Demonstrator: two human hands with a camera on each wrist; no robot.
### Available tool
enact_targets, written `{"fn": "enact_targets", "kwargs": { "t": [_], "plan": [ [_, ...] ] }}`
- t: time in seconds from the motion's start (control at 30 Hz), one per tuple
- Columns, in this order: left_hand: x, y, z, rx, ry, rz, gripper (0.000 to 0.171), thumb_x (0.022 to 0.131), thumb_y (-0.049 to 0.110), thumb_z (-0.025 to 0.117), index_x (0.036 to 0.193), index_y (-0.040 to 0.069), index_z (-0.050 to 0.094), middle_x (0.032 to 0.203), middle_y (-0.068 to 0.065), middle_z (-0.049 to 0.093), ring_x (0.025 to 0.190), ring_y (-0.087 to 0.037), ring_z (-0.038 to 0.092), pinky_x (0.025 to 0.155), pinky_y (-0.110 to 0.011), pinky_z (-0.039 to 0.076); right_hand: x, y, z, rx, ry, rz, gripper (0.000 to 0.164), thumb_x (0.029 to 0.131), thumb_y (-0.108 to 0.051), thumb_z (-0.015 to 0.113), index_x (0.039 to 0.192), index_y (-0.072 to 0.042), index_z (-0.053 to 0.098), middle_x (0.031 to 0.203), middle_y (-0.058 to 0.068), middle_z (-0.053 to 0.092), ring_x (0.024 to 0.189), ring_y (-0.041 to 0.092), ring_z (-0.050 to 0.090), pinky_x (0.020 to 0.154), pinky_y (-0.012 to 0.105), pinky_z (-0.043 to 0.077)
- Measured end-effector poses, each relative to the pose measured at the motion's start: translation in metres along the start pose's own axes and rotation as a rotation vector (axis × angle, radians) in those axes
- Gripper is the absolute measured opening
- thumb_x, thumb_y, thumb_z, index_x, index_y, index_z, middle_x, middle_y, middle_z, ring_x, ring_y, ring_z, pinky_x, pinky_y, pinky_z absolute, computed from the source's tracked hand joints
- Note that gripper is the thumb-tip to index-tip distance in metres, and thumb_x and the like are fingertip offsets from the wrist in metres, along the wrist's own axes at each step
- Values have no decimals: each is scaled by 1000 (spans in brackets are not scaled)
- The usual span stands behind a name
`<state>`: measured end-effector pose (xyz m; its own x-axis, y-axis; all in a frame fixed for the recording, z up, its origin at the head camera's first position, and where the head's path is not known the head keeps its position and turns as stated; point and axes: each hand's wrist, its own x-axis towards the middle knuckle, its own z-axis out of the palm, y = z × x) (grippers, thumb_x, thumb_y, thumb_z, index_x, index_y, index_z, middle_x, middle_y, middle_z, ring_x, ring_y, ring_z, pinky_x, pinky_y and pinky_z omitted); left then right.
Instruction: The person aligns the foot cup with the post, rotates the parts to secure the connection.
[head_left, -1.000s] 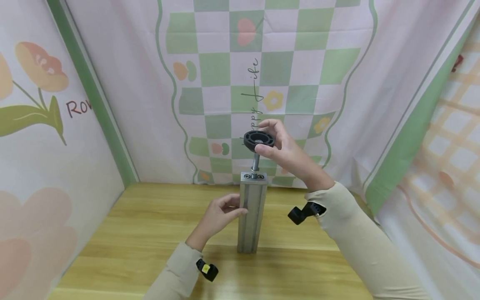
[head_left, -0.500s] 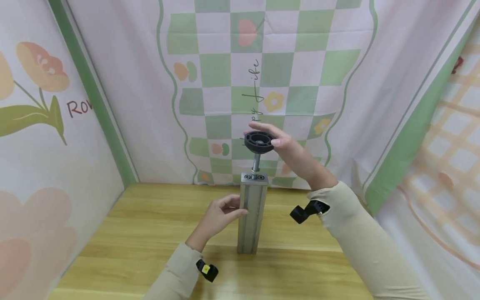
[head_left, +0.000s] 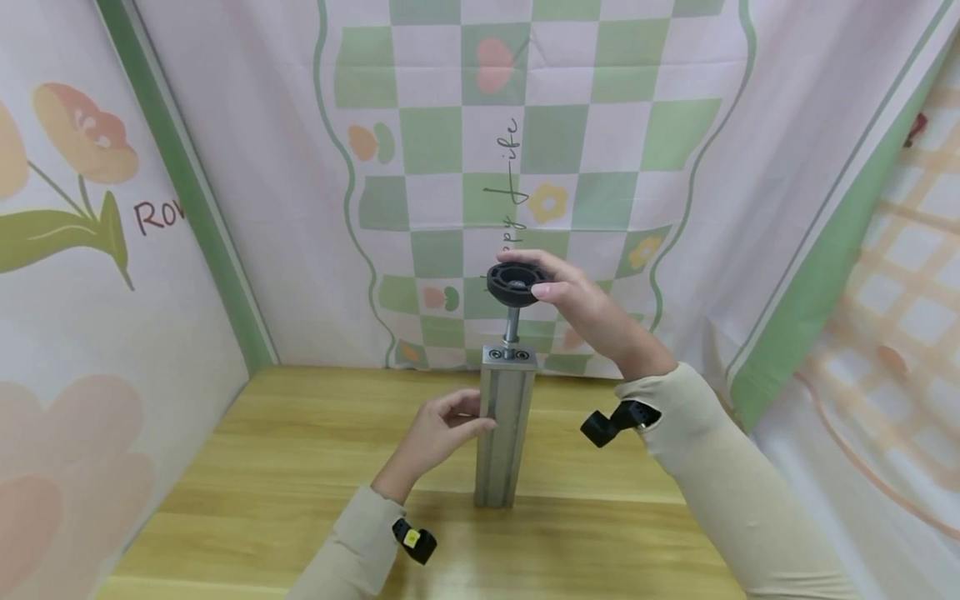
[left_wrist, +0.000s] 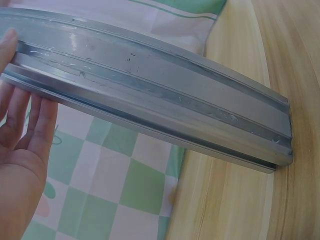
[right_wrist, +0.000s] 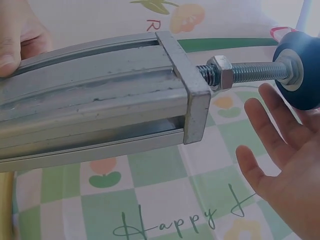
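Note:
An upright aluminium profile point(head_left: 504, 437) stands on the wooden table, an end plate point(right_wrist: 197, 102) bolted to its top. From the plate rises a threaded rod point(right_wrist: 255, 72) with a hex nut point(right_wrist: 220, 73) low on it, a gap below the foot. A black round levelling foot point(head_left: 510, 293) tops the rod, its ribbed hollow side facing up. My left hand point(head_left: 431, 437) holds the profile's left side between thumb and fingers, about mid-height. My right hand point(head_left: 585, 304) grips the foot's rim, thumb at the near right and fingers behind; the far fingertips are partly hidden.
The wooden table point(head_left: 315, 483) reaches back to a hanging checked cloth point(head_left: 427, 133) close behind the profile. Printed cloth walls flank both sides. A black wrist camera point(head_left: 618, 421) juts from the right sleeve, and another point(head_left: 415, 540) from the left.
My right thumb slid from the foot's near rim to its right side, then came slightly back left onto the rim. The fingers shifted along the far side. Left hand and profile stay still.

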<state>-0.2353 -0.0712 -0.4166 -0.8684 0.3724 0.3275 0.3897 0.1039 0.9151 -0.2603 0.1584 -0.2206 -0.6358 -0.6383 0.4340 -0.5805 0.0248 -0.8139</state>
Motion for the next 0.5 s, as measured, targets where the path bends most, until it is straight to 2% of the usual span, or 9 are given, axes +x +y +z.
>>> {"fn": "enact_targets", "kwargs": {
  "t": [0.3, 0.5],
  "plan": [
    [0, 0, 0, -6, 0, 2, 34, 92, 22, 75, 124, 12, 69, 112, -4, 70, 100, -17, 68, 88, -29, 56, -1, -1, 2, -5, 20, 35, 52, 97, -22, 45, 146, -4, 39, 140, 17, 51, 125, 28, 54, 109, 44, 39],
    [0, -1, 0, -3, 1, 11, 33, 92, 20, 75, 124, 12, 69, 111, -4, 70, 100, -17, 68, 88, -28, 56, -1, -2, 5, 5, 69, 92, 52, 96, -23, 54, 142, -6, 36, 142, 13, 46, 123, 28, 52, 103, 35, 46]
  ]
}}
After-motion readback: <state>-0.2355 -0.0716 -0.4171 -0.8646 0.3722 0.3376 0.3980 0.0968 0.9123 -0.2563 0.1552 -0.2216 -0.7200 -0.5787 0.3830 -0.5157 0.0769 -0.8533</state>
